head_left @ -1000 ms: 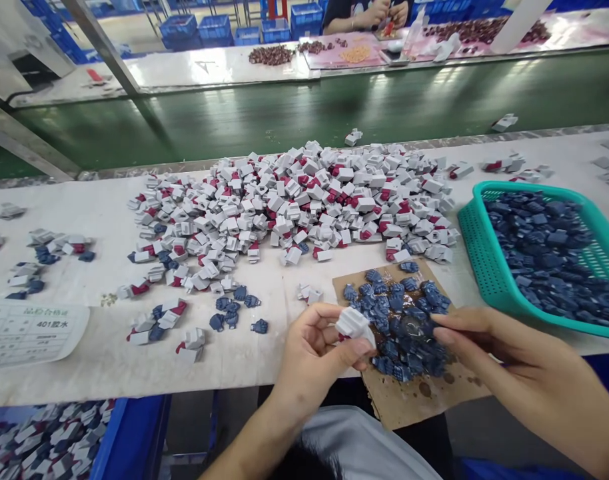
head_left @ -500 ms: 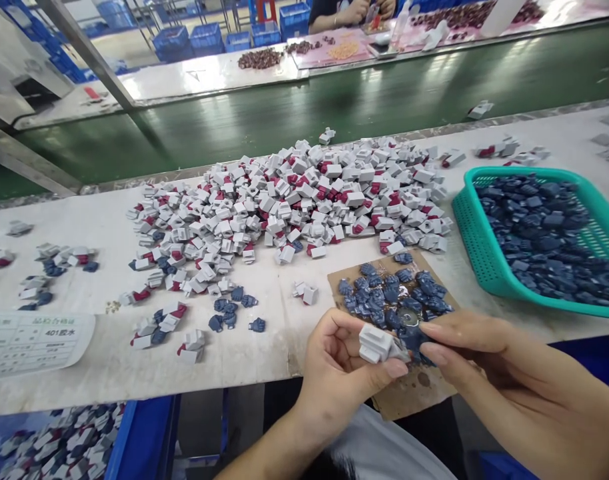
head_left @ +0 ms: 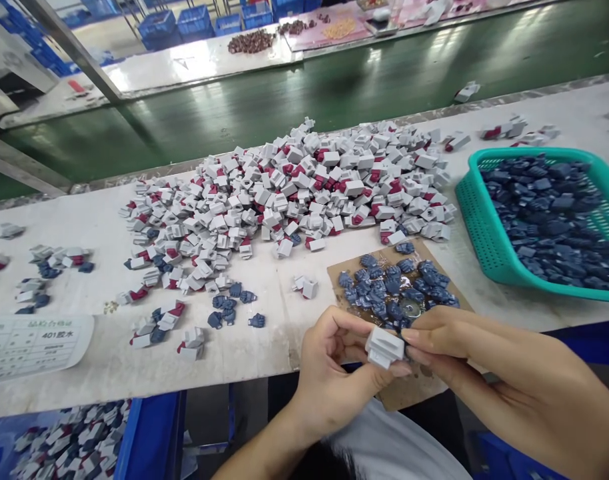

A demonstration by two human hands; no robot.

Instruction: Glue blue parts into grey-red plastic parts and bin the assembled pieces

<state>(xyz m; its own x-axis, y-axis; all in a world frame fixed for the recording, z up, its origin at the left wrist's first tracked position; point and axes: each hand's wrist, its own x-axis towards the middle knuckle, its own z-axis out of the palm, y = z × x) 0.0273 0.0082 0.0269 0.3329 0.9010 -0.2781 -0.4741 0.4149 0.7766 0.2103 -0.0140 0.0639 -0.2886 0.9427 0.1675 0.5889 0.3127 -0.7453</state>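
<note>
Held between the left hand's [head_left: 337, 377] thumb and fingers, a light grey part [head_left: 384, 347] sits above the near portion of the cardboard sheet [head_left: 409, 395], while the right hand [head_left: 494, 367] pinches a small dark blue piece [head_left: 405, 348], mostly hidden, right against its side. If that pinch pushes at a slant, the two could skid past each other or the small one drop onto the sheet; so little of it shows that I cannot tell how squarely it sits. The glossy patch [head_left: 410, 308] among the blue pieces [head_left: 382, 287] on the sheet looks wet, and fingers brushing it could smear the grey face. Just right of the sheet, a teal basket [head_left: 489, 257] holds a deep load of dark blue parts [head_left: 544, 207]. Lower and well left of the sheet, a blue bin [head_left: 149, 433] carries mixed grey, maroon and dark pieces [head_left: 74, 440]. Far beyond the sheet stand blue crates [head_left: 157, 27], contents unclear.
</note>
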